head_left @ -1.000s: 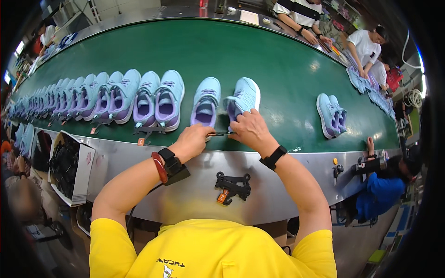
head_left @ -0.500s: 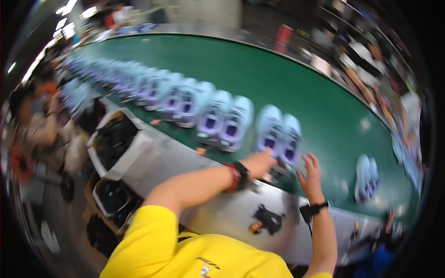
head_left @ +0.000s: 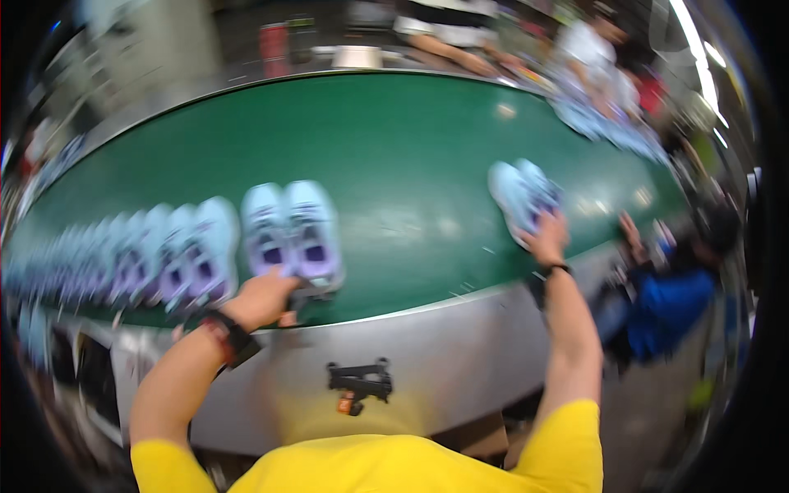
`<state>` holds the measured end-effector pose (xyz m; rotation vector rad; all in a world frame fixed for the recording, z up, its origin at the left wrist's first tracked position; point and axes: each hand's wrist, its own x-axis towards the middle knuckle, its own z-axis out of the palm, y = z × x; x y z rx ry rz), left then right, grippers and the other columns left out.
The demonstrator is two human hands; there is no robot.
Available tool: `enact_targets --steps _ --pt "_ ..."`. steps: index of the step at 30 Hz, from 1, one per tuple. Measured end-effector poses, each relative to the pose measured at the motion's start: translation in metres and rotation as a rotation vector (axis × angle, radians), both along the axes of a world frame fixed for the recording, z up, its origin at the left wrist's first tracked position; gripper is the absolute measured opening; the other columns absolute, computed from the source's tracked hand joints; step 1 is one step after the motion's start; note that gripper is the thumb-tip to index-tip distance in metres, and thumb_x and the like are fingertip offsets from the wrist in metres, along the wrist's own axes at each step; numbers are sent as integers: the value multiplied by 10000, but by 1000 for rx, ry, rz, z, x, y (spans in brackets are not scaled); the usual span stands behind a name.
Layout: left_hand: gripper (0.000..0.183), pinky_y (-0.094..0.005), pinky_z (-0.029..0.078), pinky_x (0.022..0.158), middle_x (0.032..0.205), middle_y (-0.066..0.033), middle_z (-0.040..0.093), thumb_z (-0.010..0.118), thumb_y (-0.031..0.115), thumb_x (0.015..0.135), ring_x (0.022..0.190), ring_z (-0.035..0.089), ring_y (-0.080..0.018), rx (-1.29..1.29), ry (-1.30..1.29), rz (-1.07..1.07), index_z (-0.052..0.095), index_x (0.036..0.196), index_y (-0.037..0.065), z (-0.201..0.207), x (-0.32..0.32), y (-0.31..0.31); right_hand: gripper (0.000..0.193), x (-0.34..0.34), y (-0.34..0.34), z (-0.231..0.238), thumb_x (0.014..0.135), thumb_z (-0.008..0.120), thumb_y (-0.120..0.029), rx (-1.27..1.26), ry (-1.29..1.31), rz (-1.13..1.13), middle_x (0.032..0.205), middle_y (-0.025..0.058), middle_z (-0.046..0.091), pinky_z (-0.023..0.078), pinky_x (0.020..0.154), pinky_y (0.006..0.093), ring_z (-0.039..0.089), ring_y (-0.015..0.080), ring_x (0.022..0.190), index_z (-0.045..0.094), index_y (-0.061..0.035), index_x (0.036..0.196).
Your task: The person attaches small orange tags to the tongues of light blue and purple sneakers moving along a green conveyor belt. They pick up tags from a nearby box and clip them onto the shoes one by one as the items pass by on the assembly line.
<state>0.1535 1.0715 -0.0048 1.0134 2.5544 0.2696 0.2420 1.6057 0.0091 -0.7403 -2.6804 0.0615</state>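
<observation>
A pair of light-blue and lilac sneakers (head_left: 311, 226) stands side by side on the green belt (head_left: 403, 164), toes pointing away from me. At the heel of its left shoe is my left hand (head_left: 261, 297), fingers closed on the heel edge; blur softens the fingertips. Farther right, another pair of sneakers (head_left: 514, 193) sits slightly turned on the belt. My right hand (head_left: 549, 237) is closed on the heel end of that pair, with fingers at the shoe openings. Which of the two shoes it grips is hard to make out.
A row of similar sneakers (head_left: 131, 255) runs off to the left. A black clamp-like device (head_left: 360, 382) lies on the metal ledge (head_left: 444, 353) before me. Co-workers stand across the belt, and a person in blue (head_left: 670, 308) is at the right.
My view has swung right. My right hand has moved from open beside the nearer pair to the heel end of the right-hand pair. My left hand remains at the nearer pair's heel.
</observation>
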Motion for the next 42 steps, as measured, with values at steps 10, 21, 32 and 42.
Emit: enact_targets --steps 10,21,32,42 --pt "282 -426 486 825 1060 -180 576 629 162 779 993 585 -333 11 62 53 668 1054 117 -20 8 -3 596 -28 102 -64 499 755 -379 217 -429 27 1057 179 605 419 906 499 540 390 1055 666 -93 1014" --pt "411 -445 497 822 1033 -189 595 720 250 692 982 585 -353 74 159 -2 657 1071 105 -25 -1 4 534 -25 -75 -42 556 778 -435 252 -206 316 900 159 674 491 745 454 623 355 844 719 -68 939" --pt "494 -430 485 871 1318 -226 433 577 -27 742 1035 564 -416 301 460 232 543 1218 102 -10 42 -31 352 31 -259 2 713 752 -266 -223 136 887 1030 99 611 290 960 449 520 289 1017 655 -87 1000" --pt "383 -406 518 744 1201 -99 538 578 -13 771 932 604 -334 728 290 76 553 1141 82 -6 54 87 288 115 -280 -15 672 774 -209 -283 -455 1052 843 43 592 346 873 381 553 237 902 619 -106 891"
